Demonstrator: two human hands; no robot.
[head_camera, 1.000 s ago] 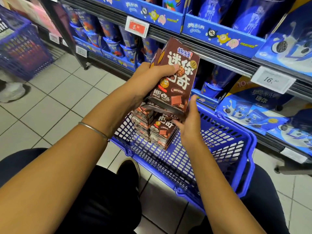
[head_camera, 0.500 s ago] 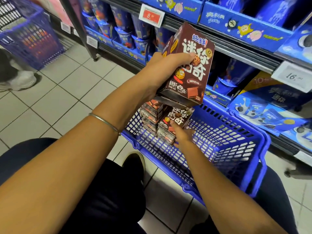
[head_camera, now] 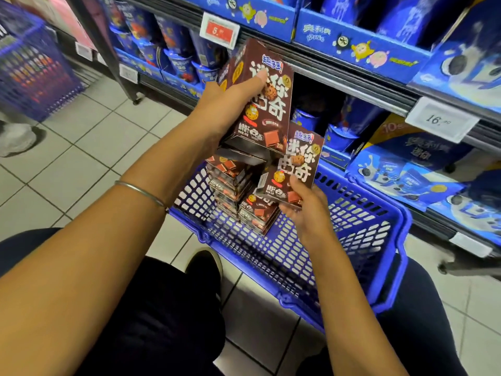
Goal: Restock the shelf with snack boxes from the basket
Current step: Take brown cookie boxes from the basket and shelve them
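L hand (head_camera: pixel 225 104), centre frame just above mid-height, grips a bunch of brown snack boxes (head_camera: pixel 271 109). Thumb is across the printed front, fingers curled round the back, and at least 2 boxes are in the grip, upright w/ a slight tilt. They're raised in front of the shelf (head_camera: pixel 352 85), right by its metal rail, not set on it. Thin bangle (head_camera: pixel 139 189) on the L wrist.

R hand (head_camera: pixel 306 213), just below & right of the L, pinches a single brown box (head_camera: pixel 302 156) by its lower end, thumb on the front, fingers under. Box stands upright, its top near the bottom corner of the L-hand bunch; touching or not, can't tell.

Blue basket (head_camera: pixel 363 234) sits on the tiled floor in the lower centre, between the person's knees & the shelf. Inside, against its far left corner, is a stack of the same brown boxes (head_camera: pixel 235 185), lying flat in approx 2 columns.

Shelf runs along the upper right: blue cups (head_camera: pixel 179 63), blue cookie packs (head_camera: pixel 406 175), red price tag (head_camera: pixel 219 29), white price tag (head_camera: pixel 442 119). Second basket (head_camera: pixel 35 71) is upper left, well apart.
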